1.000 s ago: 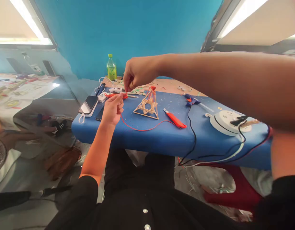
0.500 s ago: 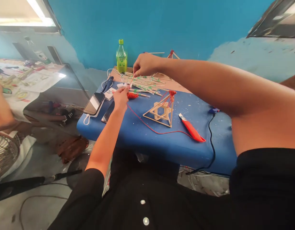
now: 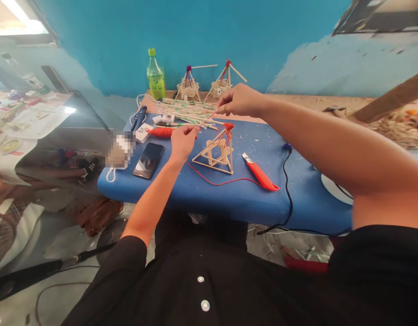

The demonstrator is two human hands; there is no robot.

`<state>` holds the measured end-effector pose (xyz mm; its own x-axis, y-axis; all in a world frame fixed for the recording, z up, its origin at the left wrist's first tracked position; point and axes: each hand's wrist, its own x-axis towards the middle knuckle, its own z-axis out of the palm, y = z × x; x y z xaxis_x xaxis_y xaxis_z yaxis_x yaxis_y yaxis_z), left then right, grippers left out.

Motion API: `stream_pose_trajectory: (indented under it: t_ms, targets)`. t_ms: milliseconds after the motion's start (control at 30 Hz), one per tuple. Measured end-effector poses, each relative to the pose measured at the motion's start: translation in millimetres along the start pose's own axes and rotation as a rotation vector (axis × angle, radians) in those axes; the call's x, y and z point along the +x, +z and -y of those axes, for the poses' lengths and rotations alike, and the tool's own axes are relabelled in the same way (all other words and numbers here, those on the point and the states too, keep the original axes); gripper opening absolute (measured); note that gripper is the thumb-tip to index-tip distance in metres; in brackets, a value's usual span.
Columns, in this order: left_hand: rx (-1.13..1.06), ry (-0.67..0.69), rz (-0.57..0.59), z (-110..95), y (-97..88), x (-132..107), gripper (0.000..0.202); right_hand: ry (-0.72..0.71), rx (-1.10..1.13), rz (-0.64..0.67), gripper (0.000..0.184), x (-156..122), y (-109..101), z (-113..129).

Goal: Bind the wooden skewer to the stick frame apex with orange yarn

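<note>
Between my two hands runs a short taut stretch of red cord. My left hand pinches its lower end, and my right hand pinches it higher and to the right. Just right of my left hand stands a small pyramid frame of wooden sticks, its peak wrapped in red cord, with a stick lattice inside. A wound bundle of red cord lies left of my left hand. Another red strand curves across the table to a red-handled utility knife.
On the blue table lie a phone, a small white box and several sticks. Behind them stand a green-capped bottle and two stick lamp-like models. A black cable hangs over the front edge.
Both hands have moved right, from beside the cord bundle toward the pyramid frame, still holding the cord between them. The view has shifted, showing the models at the back.
</note>
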<state>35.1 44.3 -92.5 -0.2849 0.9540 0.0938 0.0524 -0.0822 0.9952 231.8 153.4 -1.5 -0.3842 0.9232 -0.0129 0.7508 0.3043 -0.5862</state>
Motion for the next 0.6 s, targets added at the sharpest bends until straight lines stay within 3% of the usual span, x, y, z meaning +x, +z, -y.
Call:
stream_pose_trajectory:
  t_ms: [333,600]
  targets:
    - [-0.199,-0.074,0.174,-20.1,23.6,-26.6,0.021,0.035,0.343,-0.182,0.011,-65.6,1.5,-32.9]
    - [-0.266,-0.081,0.078,-17.9,25.4,-23.3,0.023,0.035,0.41,-0.233,0.018,-74.7,12.3,-31.4]
